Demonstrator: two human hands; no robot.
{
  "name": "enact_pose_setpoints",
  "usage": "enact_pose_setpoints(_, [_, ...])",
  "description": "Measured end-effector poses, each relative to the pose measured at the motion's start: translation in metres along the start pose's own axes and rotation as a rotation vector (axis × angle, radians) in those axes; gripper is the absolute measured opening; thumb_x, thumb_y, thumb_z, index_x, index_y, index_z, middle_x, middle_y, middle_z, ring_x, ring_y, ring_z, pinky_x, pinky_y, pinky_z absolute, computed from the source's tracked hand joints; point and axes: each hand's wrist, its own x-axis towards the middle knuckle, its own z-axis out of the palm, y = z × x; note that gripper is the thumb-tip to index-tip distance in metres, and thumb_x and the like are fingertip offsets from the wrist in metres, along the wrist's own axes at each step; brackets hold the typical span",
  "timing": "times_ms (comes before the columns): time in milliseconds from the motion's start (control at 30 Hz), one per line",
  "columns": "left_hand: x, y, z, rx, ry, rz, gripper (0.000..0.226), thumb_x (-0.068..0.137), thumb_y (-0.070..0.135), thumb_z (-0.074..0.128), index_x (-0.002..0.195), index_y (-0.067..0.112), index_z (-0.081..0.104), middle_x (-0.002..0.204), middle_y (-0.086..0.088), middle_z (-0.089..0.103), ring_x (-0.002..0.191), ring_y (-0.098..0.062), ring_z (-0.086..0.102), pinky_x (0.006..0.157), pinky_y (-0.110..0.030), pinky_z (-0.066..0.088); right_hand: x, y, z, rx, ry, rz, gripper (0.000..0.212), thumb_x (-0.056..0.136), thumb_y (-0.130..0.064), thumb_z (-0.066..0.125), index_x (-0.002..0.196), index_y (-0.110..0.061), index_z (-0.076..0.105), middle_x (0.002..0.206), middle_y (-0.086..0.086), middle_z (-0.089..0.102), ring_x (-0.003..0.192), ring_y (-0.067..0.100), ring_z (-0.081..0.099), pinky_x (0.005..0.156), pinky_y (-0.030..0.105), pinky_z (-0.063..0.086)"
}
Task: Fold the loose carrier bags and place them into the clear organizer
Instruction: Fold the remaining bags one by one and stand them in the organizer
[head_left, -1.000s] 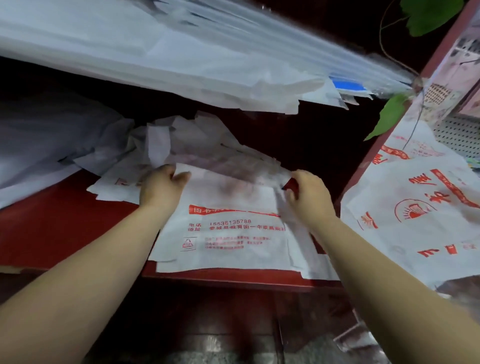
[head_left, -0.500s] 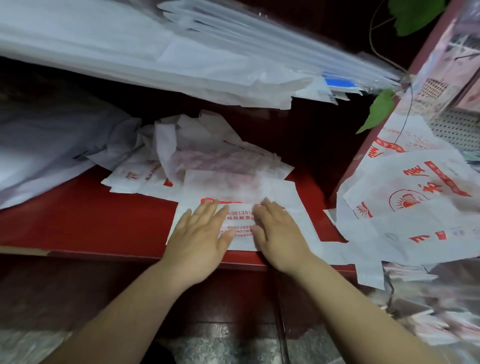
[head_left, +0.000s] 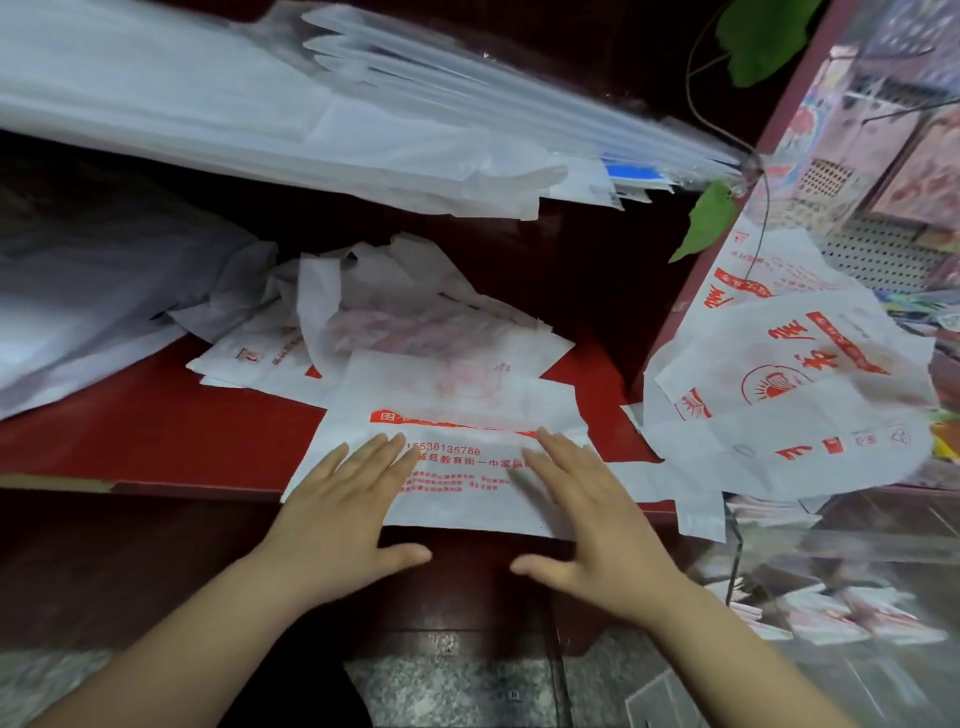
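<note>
Now both hands flat on one bag. Left hand (head_left: 332, 499): fingers (head_left: 363, 462) straight, spread, pressing left part of white carrier bag (head_left: 462, 499) with red print. Right hand (head_left: 597, 519): fingers straight, open, pressing right part, slightly blurred. Thumbs stick out past bag's near edge. Bag lies under fingertips at front edge of red bench (head_left: 156, 431). Loose bags (head_left: 395, 322) heaped just beyond fingertips; printed bags (head_left: 779, 415) right of right fingers.

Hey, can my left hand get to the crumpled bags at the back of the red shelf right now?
Probably yes. The left hand lies flat and open on the front bag, holding nothing, and the crumpled bags lie just behind it with nothing standing between.
</note>
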Motion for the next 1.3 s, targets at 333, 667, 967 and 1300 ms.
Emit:
enact_pose_setpoints(333, [-0.033, -0.033, 0.009, -0.095, 0.376, -0.050, 0.088, 0.049, 0.035, 0.080, 0.125, 0.013, 0.042, 0.124, -0.018, 0.057, 0.116, -0.020, 0.038, 0.105, -0.028, 0.014, -0.043, 0.035, 0.002, -0.086, 0.093, 0.038, 0.087, 0.059, -0.049, 0.069, 0.130, -0.010, 0.037, 0.134, 0.014, 0.047, 0.124, 0.020, 0.034, 0.106, 0.040, 0.025])
enact_pose_setpoints(667, [-0.030, -0.050, 0.018, -0.257, 0.360, 0.010, 0.079, 0.044, 0.006, 0.089, 0.109, 0.027, 0.051, 0.104, 0.007, 0.069, 0.105, -0.007, 0.048, 0.105, -0.007, 0.008, -0.019, 0.042, 0.021, -0.015, 0.257, -0.080, 0.077, 0.028, 0.004, 0.087, 0.098, -0.013, 0.060, 0.098, 0.011, 0.071, 0.102, 0.017, 0.049, 0.097, 0.034, 0.030])
enact_pose_setpoints(967, [-0.022, -0.037, -0.017, -0.936, 0.309, -0.289, 0.057, 0.080, -0.003, 0.062, 0.060, 0.051, 0.066, 0.075, 0.026, 0.066, 0.074, 0.018, 0.056, 0.090, -0.007, 0.031, -0.008, 0.022, -0.014, 0.599, 0.223, 0.473, 0.021, 0.088, -0.002, 0.054, 0.070, -0.011, 0.061, 0.063, -0.005, 0.055, 0.060, -0.001, 0.051, 0.059, 0.007, 0.037])
enact_pose_setpoints(1300, [0.021, -0.028, -0.025, -0.969, 0.305, -0.580, 0.039, 0.094, 0.017, 0.047, 0.059, 0.007, 0.035, 0.060, -0.006, 0.029, 0.059, -0.017, 0.028, 0.055, -0.030, 0.018, 0.032, 0.026, -0.012, 0.197, 0.100, 0.804, 0.038, 0.093, -0.014, 0.036, 0.056, -0.014, 0.028, 0.057, -0.001, 0.035, 0.059, 0.019, 0.036, 0.077, 0.031, 0.026])
